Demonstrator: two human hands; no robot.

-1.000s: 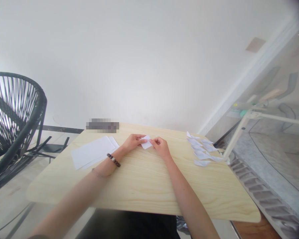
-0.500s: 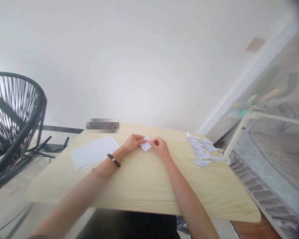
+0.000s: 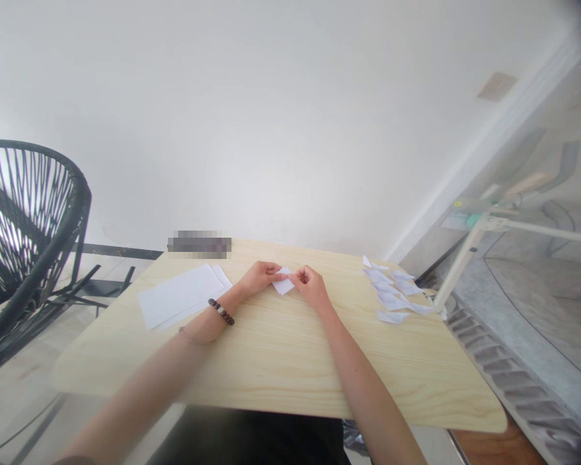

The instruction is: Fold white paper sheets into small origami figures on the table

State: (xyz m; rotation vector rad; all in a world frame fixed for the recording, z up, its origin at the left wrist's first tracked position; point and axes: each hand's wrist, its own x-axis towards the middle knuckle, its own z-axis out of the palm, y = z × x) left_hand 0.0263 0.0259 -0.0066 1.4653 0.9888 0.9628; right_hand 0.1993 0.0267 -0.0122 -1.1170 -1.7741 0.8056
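Note:
A small folded piece of white paper [image 3: 284,285] is held between my two hands above the middle of the table. My left hand [image 3: 260,278] pinches its left side, thumb in front and fingers behind. On the opposite side, the thumb and curled fingers of my right hand [image 3: 310,284] grip the paper's right corner. Several folded white paper pieces [image 3: 392,301] lie in loose rows to the right of my right hand. Flat white paper sheets [image 3: 179,296] rest overlapping at the left, partly behind my left wrist with its beaded bracelet.
The pale wooden table [image 3: 271,368] stands against a white wall [image 3: 290,129]. A blurred-out dark object [image 3: 199,245] sits at its back left edge. A black woven chair [image 3: 72,194] is on the left, and a white metal frame [image 3: 465,258] stands beyond the right edge.
Both hands stay almost in place on the folded paper. The paper's outline between the fingers has shifted slightly; nothing else has moved.

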